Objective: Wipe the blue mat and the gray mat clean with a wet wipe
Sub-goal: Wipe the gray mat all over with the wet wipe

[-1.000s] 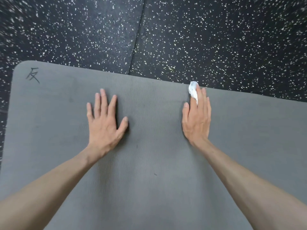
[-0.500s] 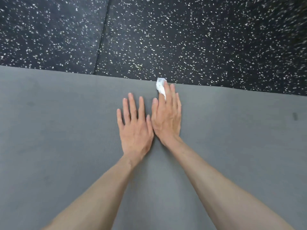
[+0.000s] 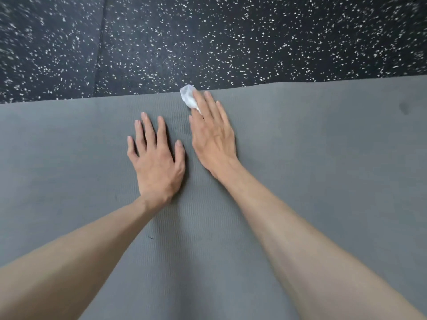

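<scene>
Hands flat on gray mat [image 3: 300, 181]: left hand [image 3: 156, 162] empty, right hand [image 3: 213, 137] pressing far-pointing wet wipe [image 3: 189, 98].

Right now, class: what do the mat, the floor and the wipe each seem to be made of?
Mat: probably foam, matte gray, with fine wavy ribbing and a soft-looking edge. Floor: likely rubber tile, black with white flecks and a seam between pieces. Wipe: a thin white crumpled sheet, bunched under the right hand; whether cloth or paper is unclear.

Gray mat [image 3: 323, 181] — white wipe [image 3: 190, 98] — black white-speckled floor [image 3: 231, 38].
</scene>
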